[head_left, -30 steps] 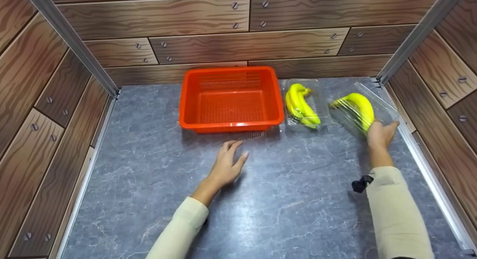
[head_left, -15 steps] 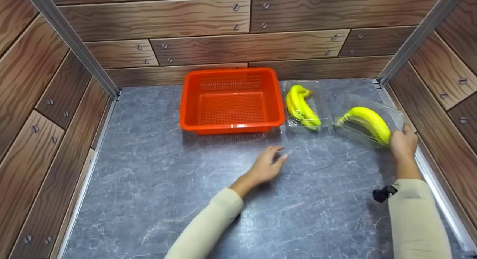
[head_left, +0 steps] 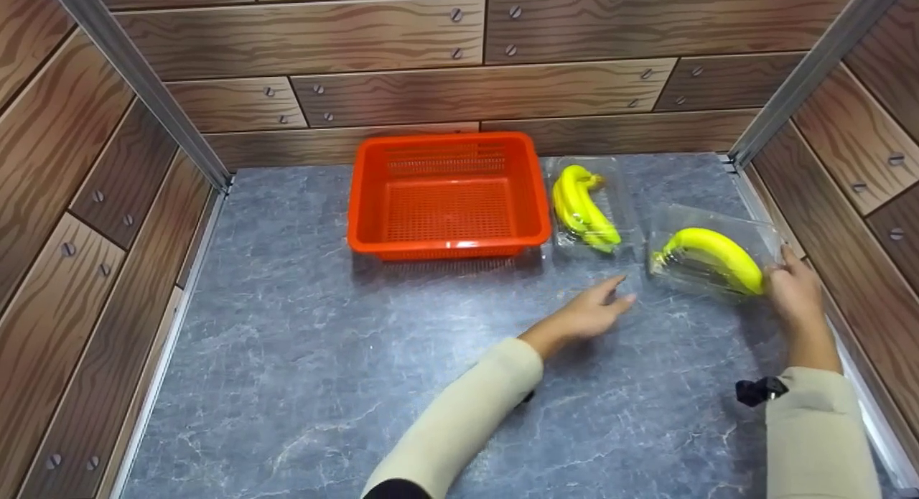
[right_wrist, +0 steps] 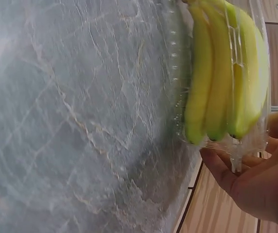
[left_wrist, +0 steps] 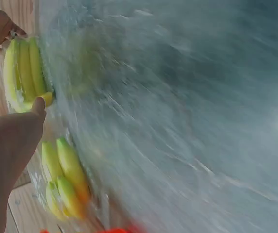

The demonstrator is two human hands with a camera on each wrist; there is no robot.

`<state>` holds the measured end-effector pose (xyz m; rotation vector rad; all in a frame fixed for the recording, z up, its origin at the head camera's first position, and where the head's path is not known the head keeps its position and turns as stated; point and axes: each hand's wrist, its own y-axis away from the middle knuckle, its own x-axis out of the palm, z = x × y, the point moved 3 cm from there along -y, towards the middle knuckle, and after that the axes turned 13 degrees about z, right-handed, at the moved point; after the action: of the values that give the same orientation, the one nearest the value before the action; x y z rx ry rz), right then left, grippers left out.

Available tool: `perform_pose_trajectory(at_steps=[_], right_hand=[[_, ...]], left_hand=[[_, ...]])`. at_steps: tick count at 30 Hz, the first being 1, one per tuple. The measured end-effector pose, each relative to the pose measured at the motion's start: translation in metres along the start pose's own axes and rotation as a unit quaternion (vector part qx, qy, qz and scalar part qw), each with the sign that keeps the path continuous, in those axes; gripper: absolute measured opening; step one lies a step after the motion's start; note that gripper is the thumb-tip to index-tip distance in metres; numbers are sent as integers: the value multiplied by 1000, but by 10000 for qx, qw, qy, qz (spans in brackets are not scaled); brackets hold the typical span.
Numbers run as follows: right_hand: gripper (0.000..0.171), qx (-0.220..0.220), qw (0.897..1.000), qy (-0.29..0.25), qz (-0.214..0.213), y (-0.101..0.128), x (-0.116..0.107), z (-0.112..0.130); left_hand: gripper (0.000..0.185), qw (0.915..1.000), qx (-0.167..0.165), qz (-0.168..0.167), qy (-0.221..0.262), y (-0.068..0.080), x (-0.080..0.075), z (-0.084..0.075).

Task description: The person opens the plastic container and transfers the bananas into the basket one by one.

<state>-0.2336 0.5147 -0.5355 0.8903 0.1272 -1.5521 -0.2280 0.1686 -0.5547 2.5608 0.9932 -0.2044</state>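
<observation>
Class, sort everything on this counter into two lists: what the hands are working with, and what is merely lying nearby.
In hand:
- right hand, gripping the clear box of bananas
- left hand, fingers straight, reaching toward that box

Lying about:
- second banana pack, untouched
- orange basket, nothing in it
- grey counter

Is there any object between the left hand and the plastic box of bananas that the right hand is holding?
Nothing visible. Only bare grey table lies between the left hand and the clear banana box gripped by the right hand. The second banana pack and the orange basket sit farther back, off that path.
</observation>
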Motion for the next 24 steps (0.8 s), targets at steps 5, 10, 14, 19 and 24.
perform_pose_trajectory(at_steps=[5, 10, 14, 19, 24], right_hand=[[71, -205, 9993, 257, 190, 4, -1, -1], [71, -275, 9989, 234, 285, 9, 0, -6], [71, -306, 9989, 227, 257, 14, 1, -8], [70, -265, 9988, 338, 245, 18, 0, -9], [71, -382, 9964, 707, 253, 21, -1, -12]], left_hand=[[67, 9983, -106, 241, 526, -17, 10, -14], [65, 9959, -138, 415, 789, -28, 21, -24], [67, 9953, -101, 510, 815, -31, 26, -28], [69, 9944, -160, 670, 805, -25, 27, -28], [68, 9943, -164, 737, 752, -20, 29, -24]])
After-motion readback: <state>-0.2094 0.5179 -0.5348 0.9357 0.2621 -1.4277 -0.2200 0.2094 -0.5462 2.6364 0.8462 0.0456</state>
